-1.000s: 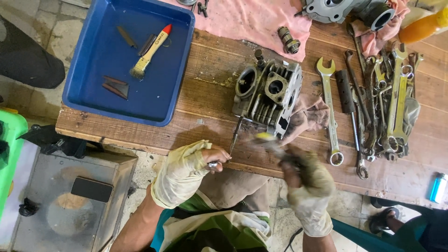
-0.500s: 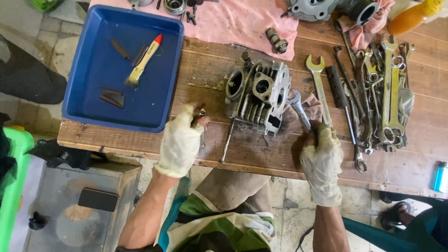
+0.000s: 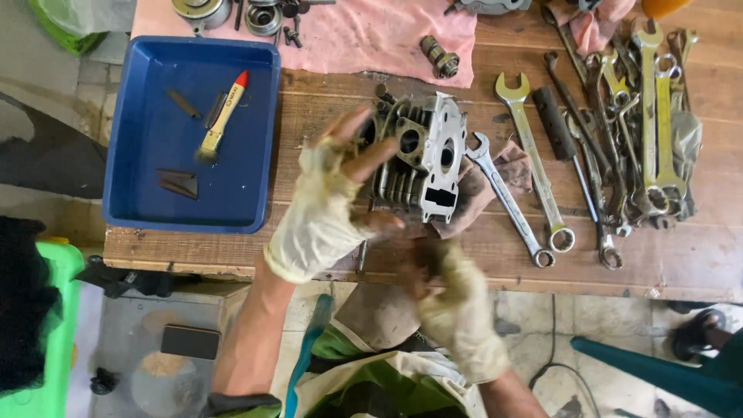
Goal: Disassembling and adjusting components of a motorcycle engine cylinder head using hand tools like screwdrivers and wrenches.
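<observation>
At bench centre: engine cylinder head (image 3: 422, 159), one, on the wooden bench (image 3: 696, 263).
Handling: probably heavy, rigid, oily; best gripped by its finned sides.
Left hand (image 3: 329, 209): gloved, fingers spread, touching the head's left side.
Right hand (image 3: 457, 306): gloved, blurred, near edge; grip cannot be told.
Blue tray (image 3: 139, 209), left: one brush (image 3: 220, 120).
</observation>
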